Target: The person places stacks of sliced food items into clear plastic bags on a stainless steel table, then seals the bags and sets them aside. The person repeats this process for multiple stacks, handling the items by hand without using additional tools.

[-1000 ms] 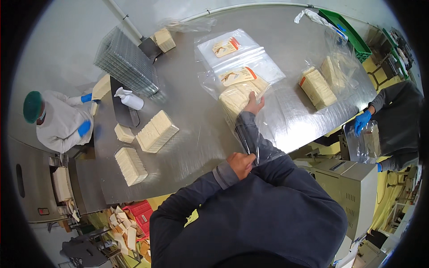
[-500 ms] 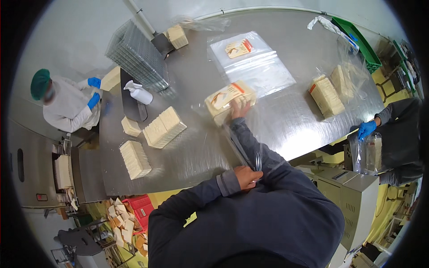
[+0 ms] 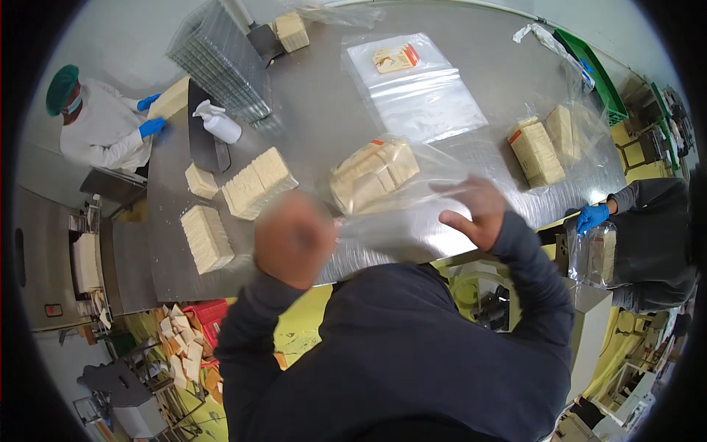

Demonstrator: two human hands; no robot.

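A clear plastic bag with white sliced bread (image 3: 377,175) inside lies on the steel table in front of me, its loose plastic end spread toward my hands. My left hand (image 3: 294,239) is smeared by motion beside the bag's near left side, so its fingers cannot be made out. Over the loose plastic on the right is my right hand (image 3: 479,210), thumb and fingers apart. Left of the bag sit unwrapped stacks of bread slices: a long one (image 3: 258,183), a nearer one (image 3: 206,239) and a small one (image 3: 200,181). Flat clear bags (image 3: 420,92) with a label card lie beyond.
Bagged bread (image 3: 535,153) rests at the right, near a green crate (image 3: 589,74). A white spray bottle (image 3: 218,124) and stacked clear plastic trays (image 3: 221,62) stand at the left. One co-worker (image 3: 103,125) is at left, another (image 3: 648,236) at right, both blue-gloved.
My right hand has left the bread and drawn back to the right above the loose plastic. My left hand has moved forward and left from my body. The bagged bread has turned, its label now mostly hidden.
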